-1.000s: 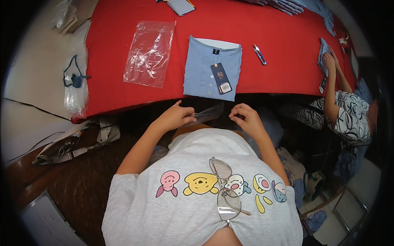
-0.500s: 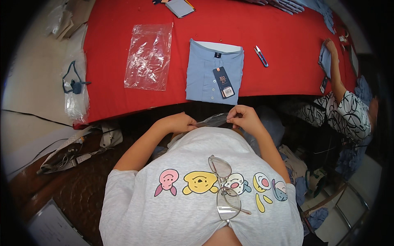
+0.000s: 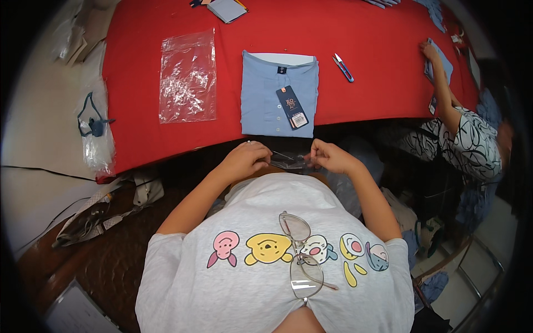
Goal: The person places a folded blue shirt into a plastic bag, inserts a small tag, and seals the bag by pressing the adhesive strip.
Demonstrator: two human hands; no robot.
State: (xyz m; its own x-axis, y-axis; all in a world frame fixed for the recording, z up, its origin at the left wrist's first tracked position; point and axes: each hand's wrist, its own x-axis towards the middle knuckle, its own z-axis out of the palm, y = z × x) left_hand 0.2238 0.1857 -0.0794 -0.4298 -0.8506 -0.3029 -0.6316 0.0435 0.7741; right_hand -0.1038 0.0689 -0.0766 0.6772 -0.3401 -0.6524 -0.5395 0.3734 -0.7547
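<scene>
My left hand [image 3: 246, 159] and my right hand [image 3: 327, 158] are close together in front of my chest, below the table edge. Between them they pinch a small piece of clear plastic film [image 3: 290, 161], one end in each hand. Just beyond my hands a folded light blue shirt [image 3: 273, 89] with a dark hang tag [image 3: 292, 106] lies on the red table [image 3: 372, 83]. A flat clear plastic bag [image 3: 187, 76] lies to the left of the shirt.
Small blue-handled snips [image 3: 343, 67] lie right of the shirt. At the right end of the table another person [image 3: 472, 144] in a patterned top handles blue cloth [image 3: 438, 61]. A bag of clear plastic [image 3: 94, 139] hangs at the table's left edge. Folded glasses [image 3: 300, 255] hang on my shirt.
My hands have come closer together and pulled in slightly toward my chest with the plastic film. The other person's arm has shifted on the blue cloth.
</scene>
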